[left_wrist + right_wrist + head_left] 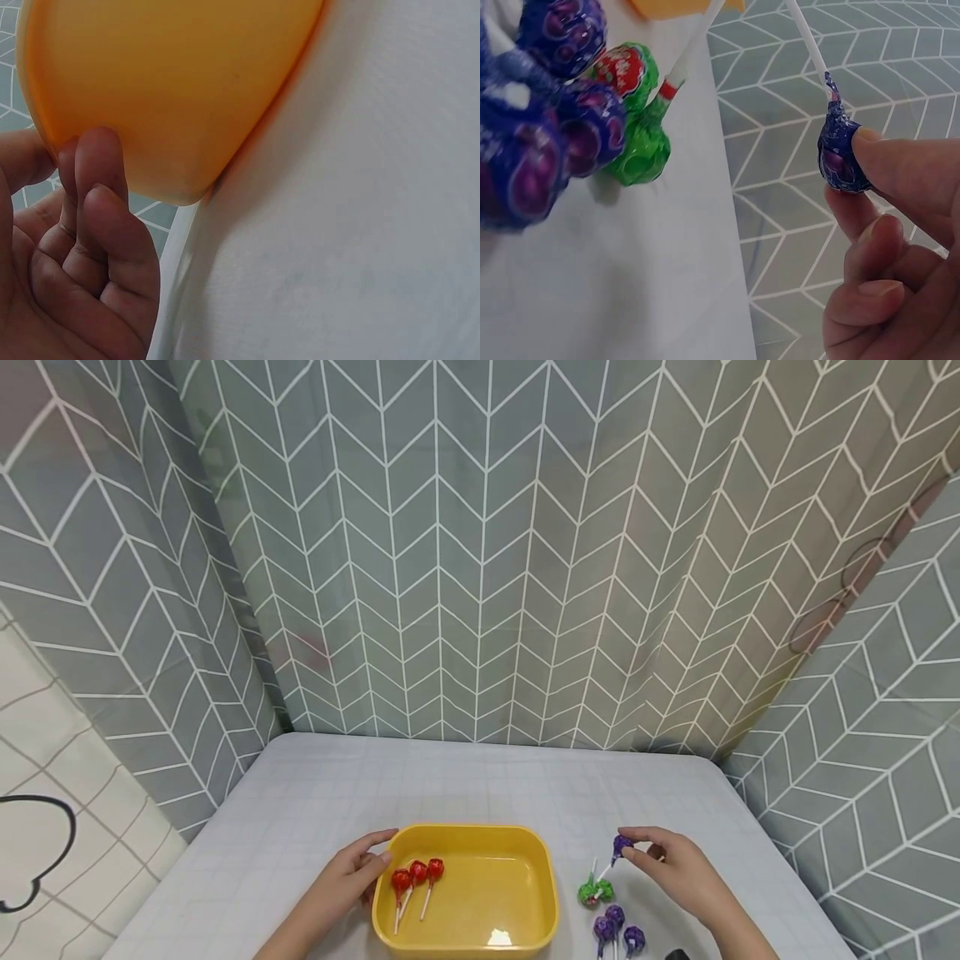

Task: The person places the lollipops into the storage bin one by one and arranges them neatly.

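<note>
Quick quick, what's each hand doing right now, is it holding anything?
Left hand: holding the edge of the yellow tray.
Right hand: pinching a purple lollipop by its wrapped head.

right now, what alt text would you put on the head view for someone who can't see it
A right hand pinches a purple lollipop by its candy end above a white table, near green lollipops and three more purple ones. A left hand holds the left side of a yellow tray containing three red lollipops; a chevron-patterned curtain hangs behind.
</note>
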### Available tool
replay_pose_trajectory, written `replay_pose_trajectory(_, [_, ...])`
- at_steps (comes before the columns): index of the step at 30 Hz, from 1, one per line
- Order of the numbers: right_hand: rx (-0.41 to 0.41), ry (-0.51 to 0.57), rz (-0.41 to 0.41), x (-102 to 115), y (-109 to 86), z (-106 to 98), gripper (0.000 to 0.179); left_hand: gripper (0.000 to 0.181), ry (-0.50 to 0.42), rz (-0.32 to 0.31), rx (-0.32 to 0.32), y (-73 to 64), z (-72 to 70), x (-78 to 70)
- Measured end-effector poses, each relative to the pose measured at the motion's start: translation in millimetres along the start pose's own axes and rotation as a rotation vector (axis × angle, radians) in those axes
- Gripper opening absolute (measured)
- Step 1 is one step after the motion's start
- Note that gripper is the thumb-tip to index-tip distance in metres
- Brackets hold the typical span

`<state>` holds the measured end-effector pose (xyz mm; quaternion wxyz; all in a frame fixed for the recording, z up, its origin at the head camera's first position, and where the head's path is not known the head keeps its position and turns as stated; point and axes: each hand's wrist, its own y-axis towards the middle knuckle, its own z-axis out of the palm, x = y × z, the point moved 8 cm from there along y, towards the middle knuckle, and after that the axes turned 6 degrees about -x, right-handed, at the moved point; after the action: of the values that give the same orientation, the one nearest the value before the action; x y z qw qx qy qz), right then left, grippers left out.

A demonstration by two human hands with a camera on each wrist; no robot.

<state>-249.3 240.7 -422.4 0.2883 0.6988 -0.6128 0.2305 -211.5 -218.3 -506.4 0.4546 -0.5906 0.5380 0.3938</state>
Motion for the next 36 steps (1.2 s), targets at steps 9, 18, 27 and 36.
replay_pose_trajectory(9, [0.022,-0.009,-0.013,15,4.8,4,0.033,0.062,-0.003,-0.006,0.004,-1.5,0.2,0.1])
replay_pose_trajectory(18, [0.043,0.028,-0.028,26,9.9,11,0.032,0.063,-0.013,-0.006,0.013,-2.0,1.5,0.2])
replay_pose_trajectory(27, [0.036,0.03,-0.021,39,15.9,18,0.03,0.062,-0.008,0.001,0.011,-2.0,1.2,-1.3])
replay_pose_trajectory(36, [0.101,0.054,-0.127,60,19.6,28,0.03,0.06,-0.004,0.005,0.006,-3.5,0.5,-3.0])
